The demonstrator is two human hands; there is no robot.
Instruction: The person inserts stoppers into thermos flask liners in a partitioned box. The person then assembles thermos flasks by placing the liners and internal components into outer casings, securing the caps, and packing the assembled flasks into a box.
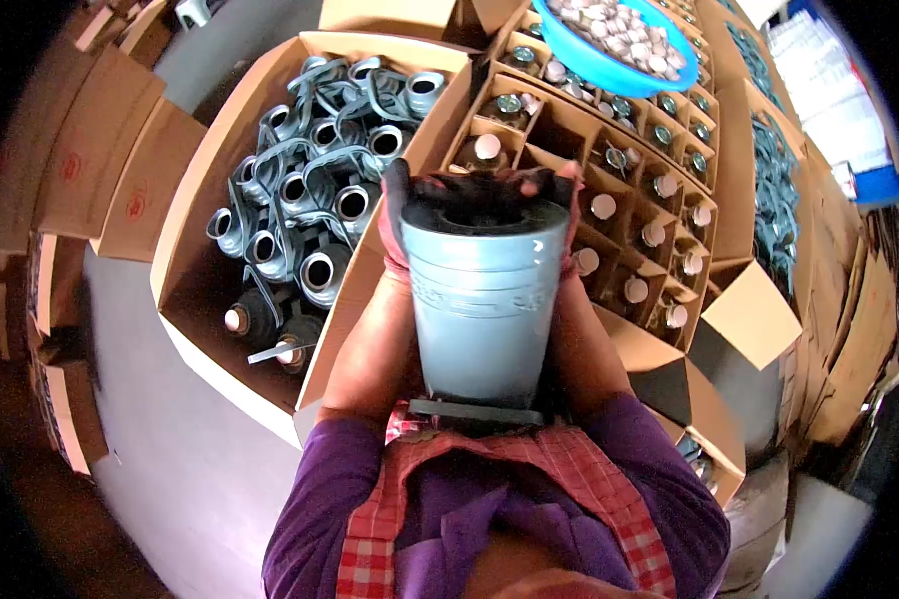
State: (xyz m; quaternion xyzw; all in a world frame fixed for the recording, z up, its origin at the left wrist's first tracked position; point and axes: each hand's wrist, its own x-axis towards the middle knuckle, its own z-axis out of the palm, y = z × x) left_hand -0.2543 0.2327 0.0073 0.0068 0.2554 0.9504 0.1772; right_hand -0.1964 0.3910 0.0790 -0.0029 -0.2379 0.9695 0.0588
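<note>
A blue-grey cylindrical container [484, 309] with raised bands is held up close to my chest, its dark top facing away from me. My left hand [395, 225] grips its upper left side, and my right hand [567, 220] grips the upper right side. Both hands look dark and reddish, with fingers reaching over the top rim; what lies under them there is hard to make out. To the left, a cardboard box [185, 245] holds several grey-blue moulded parts [320, 270] with round openings. Beyond and right of my hands stands a divided carton [609, 309] of glass bottles with pale caps.
A blue basin [609, 75] full of pale caps rests on the cartons at the top. Another box of blue-grey parts [774, 200] is at the right. Stacked cardboard boxes [95, 130] stand at the left, and an open carton [714, 429] is at lower right.
</note>
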